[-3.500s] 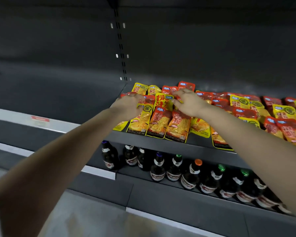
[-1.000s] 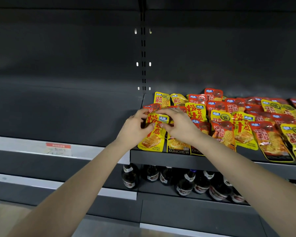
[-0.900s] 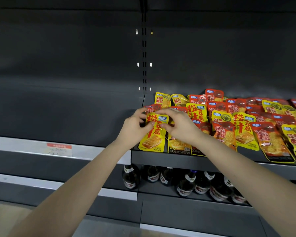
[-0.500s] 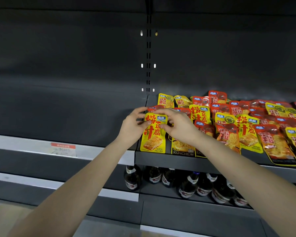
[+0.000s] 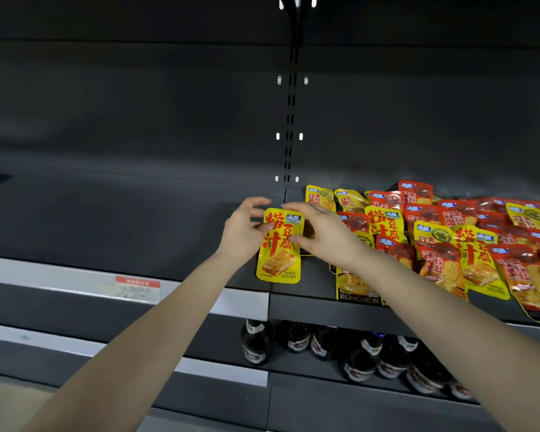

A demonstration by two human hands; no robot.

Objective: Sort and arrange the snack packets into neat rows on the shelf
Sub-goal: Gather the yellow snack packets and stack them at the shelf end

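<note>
**Both hands on 1 yellow packet below the slotted upright**

You have 1 yellow snack packet (image 5: 279,244) between your 2 hands, directly below the foot of the slotted upright (image 5: 289,135) in the back wall. It faces you with its red lettering at the top and its food picture at the bottom. Its lower edge hangs over the left end of the dark shelf (image 5: 309,310); you cannot tell from here whether it rests on the board or is lifted clear.

Your left hand (image 5: 242,232) comes in from below and left of the upright. Its thumb lies on the front of the packet's left edge, pinching it, and the other fingers curve loosely above the top left corner. Your right hand (image 5: 321,232), below and right of the upright, pinches the packet's right side, forefinger along the top edge and thumb on the right edge.

To the right of the upright, the shelf carries a jumbled spread of red and yellow packets (image 5: 449,229), overlapping and at mixed angles. One marked KONCHEW (image 5: 357,288) lies at the front lip under your right forearm. Below the upright, under the shelf, stand dark bottles (image 5: 325,344). Low and left of the upright, a red and white price tag (image 5: 138,288) sits on a pale rail.
</note>
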